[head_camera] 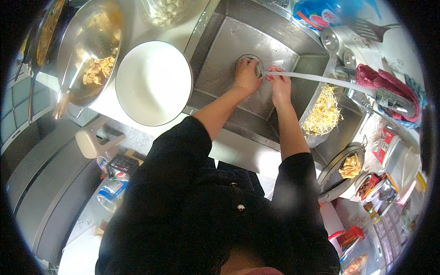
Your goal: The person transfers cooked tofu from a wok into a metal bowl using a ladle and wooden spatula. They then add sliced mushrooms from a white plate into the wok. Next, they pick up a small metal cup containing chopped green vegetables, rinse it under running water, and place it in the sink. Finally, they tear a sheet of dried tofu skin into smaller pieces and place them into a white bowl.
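Observation:
Both my hands reach into a stainless steel sink (233, 44). My left hand (248, 76) is over the round drain (248, 57), fingers curled down around its rim; whether it grips anything there cannot be made out. Just to its right, my right hand (280, 82) has its fingers bent beneath the faucet spout (309, 77), near the spout's end. What these fingers hold, if anything, is hidden. On the sink's right side a clear plastic container (311, 139) holds bean sprouts (323, 113).
Left of the sink stand a large white pot (153, 82) and a metal pan (65, 51) with brown pieces of food and a ladle. A bag of pale food (165, 12) lies behind. At right are a dark round pan (326, 178), a maroon cloth (374, 77) and a slotted spatula (369, 29).

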